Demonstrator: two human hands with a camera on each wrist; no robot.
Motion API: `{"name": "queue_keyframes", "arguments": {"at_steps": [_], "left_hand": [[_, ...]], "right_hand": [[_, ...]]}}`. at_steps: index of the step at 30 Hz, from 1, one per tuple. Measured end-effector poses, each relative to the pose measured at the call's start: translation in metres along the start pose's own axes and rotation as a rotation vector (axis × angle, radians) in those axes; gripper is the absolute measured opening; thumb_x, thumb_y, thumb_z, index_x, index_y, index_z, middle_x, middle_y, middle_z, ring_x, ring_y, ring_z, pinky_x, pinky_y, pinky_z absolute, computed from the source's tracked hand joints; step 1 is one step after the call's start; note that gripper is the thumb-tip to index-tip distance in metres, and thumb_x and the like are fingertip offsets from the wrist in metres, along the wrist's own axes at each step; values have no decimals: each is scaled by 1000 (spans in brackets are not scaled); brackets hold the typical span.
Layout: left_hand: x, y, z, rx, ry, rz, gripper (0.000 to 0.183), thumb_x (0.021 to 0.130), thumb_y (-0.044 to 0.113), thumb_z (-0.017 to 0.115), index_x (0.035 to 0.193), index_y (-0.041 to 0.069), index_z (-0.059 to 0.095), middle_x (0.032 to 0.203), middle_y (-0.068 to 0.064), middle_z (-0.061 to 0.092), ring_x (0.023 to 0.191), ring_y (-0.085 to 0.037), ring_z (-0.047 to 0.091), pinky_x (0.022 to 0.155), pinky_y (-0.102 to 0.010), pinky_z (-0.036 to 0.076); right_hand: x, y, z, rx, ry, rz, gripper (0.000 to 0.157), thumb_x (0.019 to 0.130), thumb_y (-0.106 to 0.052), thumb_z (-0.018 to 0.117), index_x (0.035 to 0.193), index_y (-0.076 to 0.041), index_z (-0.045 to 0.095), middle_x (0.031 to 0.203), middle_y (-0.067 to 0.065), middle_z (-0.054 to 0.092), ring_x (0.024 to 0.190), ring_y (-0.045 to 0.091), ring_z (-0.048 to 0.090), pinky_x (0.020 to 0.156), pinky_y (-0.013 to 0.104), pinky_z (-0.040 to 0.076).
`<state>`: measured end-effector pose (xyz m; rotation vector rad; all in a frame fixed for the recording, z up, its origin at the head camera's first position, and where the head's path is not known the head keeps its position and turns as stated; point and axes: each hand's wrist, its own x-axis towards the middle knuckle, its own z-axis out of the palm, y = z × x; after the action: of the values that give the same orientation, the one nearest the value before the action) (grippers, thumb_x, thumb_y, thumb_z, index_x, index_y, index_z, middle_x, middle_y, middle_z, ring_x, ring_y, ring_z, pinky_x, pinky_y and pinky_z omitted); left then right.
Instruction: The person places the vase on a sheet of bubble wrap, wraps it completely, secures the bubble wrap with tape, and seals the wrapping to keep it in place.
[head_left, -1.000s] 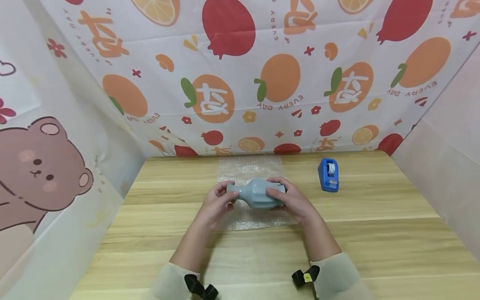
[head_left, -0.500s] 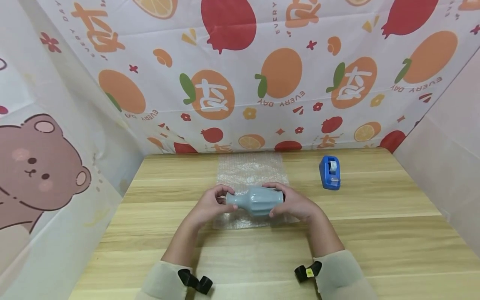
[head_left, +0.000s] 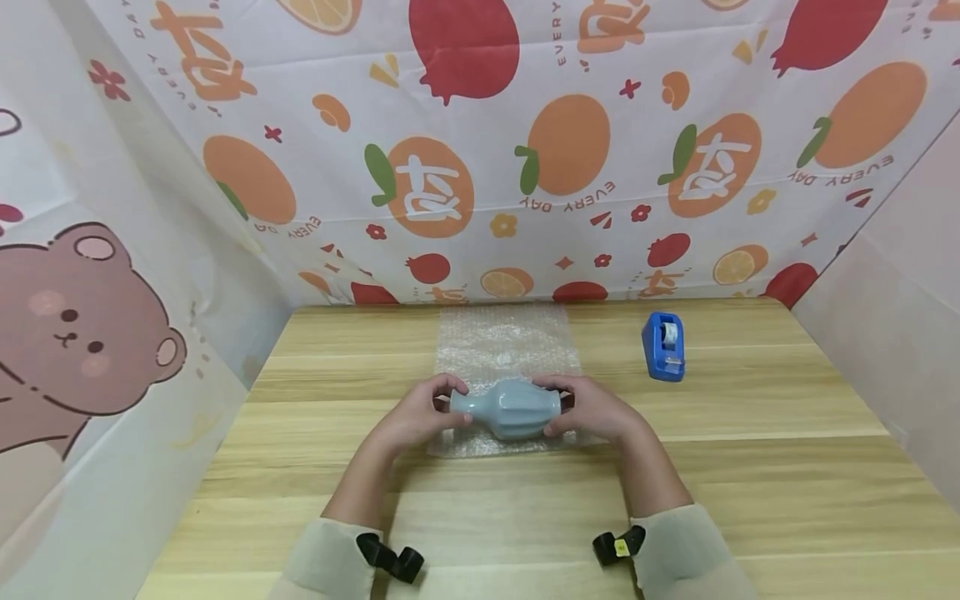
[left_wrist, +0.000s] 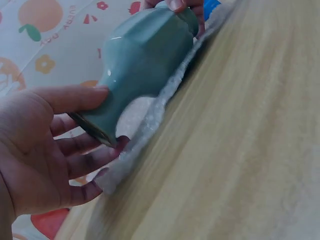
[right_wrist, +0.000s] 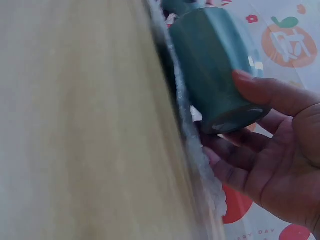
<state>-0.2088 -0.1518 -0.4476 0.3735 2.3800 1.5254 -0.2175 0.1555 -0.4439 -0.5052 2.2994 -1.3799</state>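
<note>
A pale blue-green ceramic vase (head_left: 517,410) with fluted sides lies sideways over a sheet of bubble wrap (head_left: 506,342), mouth to the left. At its flared mouth, my left hand (head_left: 415,414) holds the rim end; the left wrist view puts that thumb on top of the neck (left_wrist: 107,107) and the fingers beneath. My right hand (head_left: 600,410) holds the base end, thumb (right_wrist: 250,85) along the side and fingers under the bottom. In both wrist views the vase is close over the wrap's edge.
A blue tape dispenser (head_left: 664,348) stands on the wooden table (head_left: 750,467) to the right, behind the right hand. A fruit-print cloth (head_left: 480,167) hangs along the back edge, and a bear-print cloth (head_left: 82,333) hangs on the left. Black wrist cameras sit on both sleeves.
Both hands have brought the vase slightly toward the person and lower over the bubble wrap. It has turned a little, and the left thumb has shifted at the rim.
</note>
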Motion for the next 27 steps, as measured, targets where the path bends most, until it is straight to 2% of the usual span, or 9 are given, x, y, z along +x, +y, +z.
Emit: {"name": "queue_keyframes", "arguments": {"at_steps": [6,11,23,27], "left_hand": [[-1,1,-1,51,-27,18,34,86,13,75,114,6,58,105,-10,62,96,-24,64,79,-32,51],[-1,0,-2,62,-35,5,36,87,15,75,117,6,58,107,-11,62,100,-24,64,81,-31,51],[2,1,-2,62,-3,-28,36,87,18,74,118,9,59,106,-10,63,97,-23,63,82,-33,52],[1,1,-4,63,-5,-28,44,87,21,75,124,6,57,111,-11,62,102,-26,62,86,-37,52]], "right_hand": [[0,2,1,-11,-8,21,69,79,-15,82,141,-22,53,137,7,55,118,27,54,102,49,45],[0,2,1,-20,-15,23,69,80,-17,81,142,-23,53,136,7,55,117,27,55,100,48,46],[0,6,-1,22,-2,-14,70,85,-19,78,146,-14,46,143,10,50,123,30,54,100,46,47],[1,4,-2,6,10,-8,69,85,-22,78,146,-15,46,144,10,50,125,31,53,101,47,47]]}}
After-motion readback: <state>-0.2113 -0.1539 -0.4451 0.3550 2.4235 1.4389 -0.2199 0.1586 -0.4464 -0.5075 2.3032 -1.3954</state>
